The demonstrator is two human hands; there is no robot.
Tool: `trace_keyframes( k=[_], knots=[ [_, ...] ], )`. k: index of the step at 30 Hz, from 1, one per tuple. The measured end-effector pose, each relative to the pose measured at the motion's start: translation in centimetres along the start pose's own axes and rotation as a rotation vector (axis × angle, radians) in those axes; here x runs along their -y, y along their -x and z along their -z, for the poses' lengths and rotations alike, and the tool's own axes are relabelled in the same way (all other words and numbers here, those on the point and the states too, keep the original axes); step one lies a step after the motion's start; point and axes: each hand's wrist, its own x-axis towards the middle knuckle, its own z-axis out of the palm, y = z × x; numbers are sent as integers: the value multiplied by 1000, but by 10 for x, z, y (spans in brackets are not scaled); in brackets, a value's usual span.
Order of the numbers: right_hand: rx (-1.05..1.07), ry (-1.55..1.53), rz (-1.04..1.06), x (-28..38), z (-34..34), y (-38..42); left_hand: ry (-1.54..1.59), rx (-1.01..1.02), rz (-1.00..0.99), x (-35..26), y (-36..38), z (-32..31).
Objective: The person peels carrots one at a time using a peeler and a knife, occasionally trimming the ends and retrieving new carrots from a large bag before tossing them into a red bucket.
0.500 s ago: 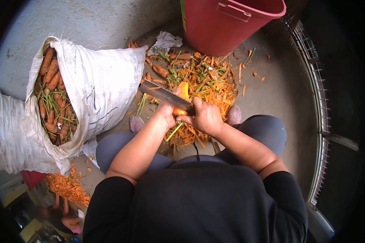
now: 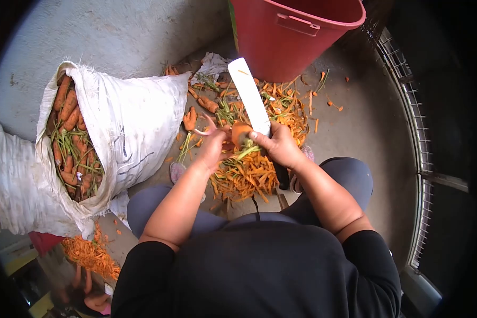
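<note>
A knife (image 2: 245,90) with a broad pale blade points up and away, its black handle inside my right hand (image 2: 282,146), which is closed around it. My right thumb presses at the top of a carrot (image 2: 240,132), where a green stem end (image 2: 247,150) sticks out. My left hand (image 2: 214,147) holds the carrot from the left side, one or two fingers raised and smeared by motion. Part of the carrot is hidden by the fingers. Below both hands lies a heap of orange peelings (image 2: 244,177) mixed with green stems.
A white woven sack (image 2: 138,116) full of unpeeled carrots (image 2: 69,106) lies open at left. A red bin (image 2: 286,47) stands ahead, and a wire-mesh frame (image 2: 416,132) runs along the right. At lower left, another person's arm (image 2: 87,281) is near more peelings (image 2: 90,257).
The knife has swung from lying across the carrot to pointing up and away. My left hand has shifted slightly left with fingers lifted, and the carrot has turned.
</note>
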Motion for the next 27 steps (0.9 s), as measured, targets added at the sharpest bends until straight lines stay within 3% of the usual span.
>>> trace_keyframes(
  k=[2,6,8,11,12,14,19,23,27],
  knots=[
    [98,-172,-272,2,10,-3,-449,-33,-224,5,-6,8],
    [255,-376,-420,4,8,1,-1048,-70,-730,-5,7,-13],
    [257,-442,-451,4,5,3,-994,-68,-660,-3,8,-10],
    [323,-541,-200,-1,11,3,-1004,-124,-647,-5,8,-11],
    [379,-325,-109,-5,16,-3,-965,-149,-646,-3,10,-13],
    [107,-2,251,-21,1,-9,-958,-213,-675,0,11,-16],
    [-11,427,98,-2,3,1,-1122,-372,-755,8,14,-23],
    [-40,541,13,2,1,2,-1150,-422,-746,14,11,-20],
    [-42,558,70,6,0,4,-1181,-385,-728,11,11,-23]
  ],
)
